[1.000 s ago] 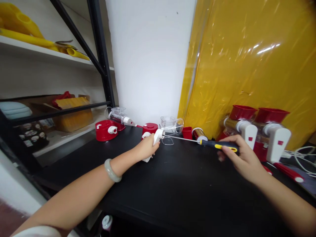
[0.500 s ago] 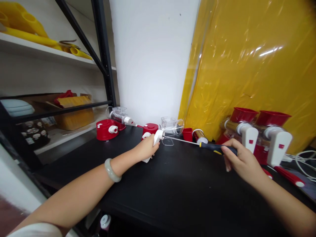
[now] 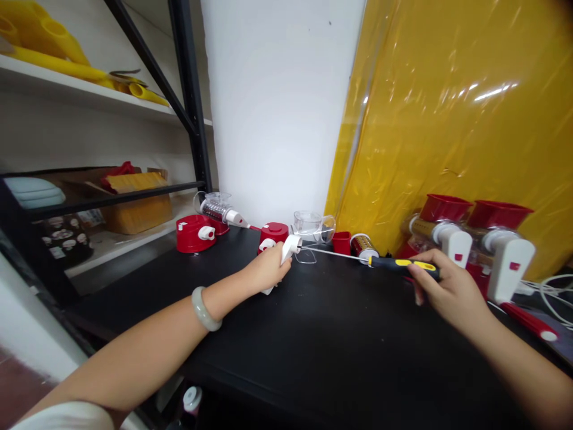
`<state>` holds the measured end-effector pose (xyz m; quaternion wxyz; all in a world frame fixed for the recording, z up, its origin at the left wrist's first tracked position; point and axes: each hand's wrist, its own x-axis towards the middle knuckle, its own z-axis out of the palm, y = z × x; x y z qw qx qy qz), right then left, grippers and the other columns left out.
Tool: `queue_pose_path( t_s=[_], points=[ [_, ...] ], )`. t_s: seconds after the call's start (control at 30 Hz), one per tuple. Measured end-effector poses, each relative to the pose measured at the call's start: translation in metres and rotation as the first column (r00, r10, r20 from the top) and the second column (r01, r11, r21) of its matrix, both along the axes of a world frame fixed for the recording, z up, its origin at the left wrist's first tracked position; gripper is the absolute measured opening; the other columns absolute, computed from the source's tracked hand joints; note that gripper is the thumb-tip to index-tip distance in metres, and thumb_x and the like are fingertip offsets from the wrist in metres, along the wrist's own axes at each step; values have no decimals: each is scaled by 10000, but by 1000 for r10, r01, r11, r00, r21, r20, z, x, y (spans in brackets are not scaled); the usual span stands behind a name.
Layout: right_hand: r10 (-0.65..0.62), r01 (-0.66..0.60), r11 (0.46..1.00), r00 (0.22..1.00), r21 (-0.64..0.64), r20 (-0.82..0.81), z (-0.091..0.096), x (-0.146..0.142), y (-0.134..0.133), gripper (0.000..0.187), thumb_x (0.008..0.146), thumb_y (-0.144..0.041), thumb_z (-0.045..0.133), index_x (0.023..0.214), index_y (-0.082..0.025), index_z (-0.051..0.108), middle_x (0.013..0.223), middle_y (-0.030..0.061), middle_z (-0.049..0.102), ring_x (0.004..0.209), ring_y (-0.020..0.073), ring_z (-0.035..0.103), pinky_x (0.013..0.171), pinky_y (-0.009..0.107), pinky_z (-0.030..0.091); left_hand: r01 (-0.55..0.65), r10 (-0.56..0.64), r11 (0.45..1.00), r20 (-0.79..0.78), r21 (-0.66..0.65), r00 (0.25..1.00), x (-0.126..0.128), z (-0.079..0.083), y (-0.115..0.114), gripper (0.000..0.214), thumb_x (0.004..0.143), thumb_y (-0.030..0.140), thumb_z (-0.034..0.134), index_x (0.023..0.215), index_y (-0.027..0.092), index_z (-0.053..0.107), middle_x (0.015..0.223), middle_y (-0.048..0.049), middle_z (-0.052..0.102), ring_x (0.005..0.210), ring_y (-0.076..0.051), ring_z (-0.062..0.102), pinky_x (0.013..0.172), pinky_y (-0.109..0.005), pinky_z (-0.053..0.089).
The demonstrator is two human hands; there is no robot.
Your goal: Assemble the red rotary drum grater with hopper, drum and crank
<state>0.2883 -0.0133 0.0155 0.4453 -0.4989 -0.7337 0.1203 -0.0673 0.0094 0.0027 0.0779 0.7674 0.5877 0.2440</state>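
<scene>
My left hand is closed around a white plastic crank part, its round end pointing right; the rest lies hidden behind my fingers. In my right hand is a screwdriver with a dark blue and yellow handle, held level. Its long metal shaft runs left, and the tip meets the open round end of the white part. Just behind my left hand stands a red base with a white knob. A clear plastic hopper, a red cup and a grater drum sit behind the shaft.
On the black table, another red base and a clear grater body stand at the left. Two assembled red and white rotary graters stand at the right, near white cables. Left is a shelf rack.
The screwdriver handle has turned in my right hand, showing more of its yellow inlay. The whole view has shifted slightly; my left hand keeps its hold on the white part.
</scene>
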Motion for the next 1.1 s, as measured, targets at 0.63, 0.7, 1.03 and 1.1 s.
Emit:
queue_pose_path(
  t_s=[0.63,0.7,1.03,1.1],
  points=[
    [100,-112,984,991,-137,-91,-6,-1,9,372,918,-599,462,950,-229,480,561,-9,621,481,180,601,515,323,520,-47,56,995,-110,82,992,-2,1,-1,195,922,337,451,973,157,506,911,-145,664,816,-272,656,691,-343,475],
    [167,-175,984,973,-38,-160,-12,-3,12,448,882,-587,534,1145,-249,402,921,66,696,789,233,694,635,371,580,-56,63,995,-92,78,994,-4,1,1,199,933,339,431,983,158,498,895,-133,667,793,-256,663,670,-327,477],
    [94,-102,989,993,-111,-73,-2,-1,0,353,934,-562,466,795,-239,493,460,-41,543,407,143,531,478,287,469,-61,78,990,-135,126,988,-3,6,-3,210,933,318,442,1036,146,505,951,-156,670,848,-281,658,712,-349,472],
    [105,-122,979,989,-165,-105,-2,-3,2,402,941,-587,427,748,-237,471,473,-22,560,415,145,542,472,286,475,-59,77,989,-135,134,988,-2,7,-4,209,933,313,437,1034,141,502,947,-166,669,842,-290,659,712,-360,475]
  ],
)
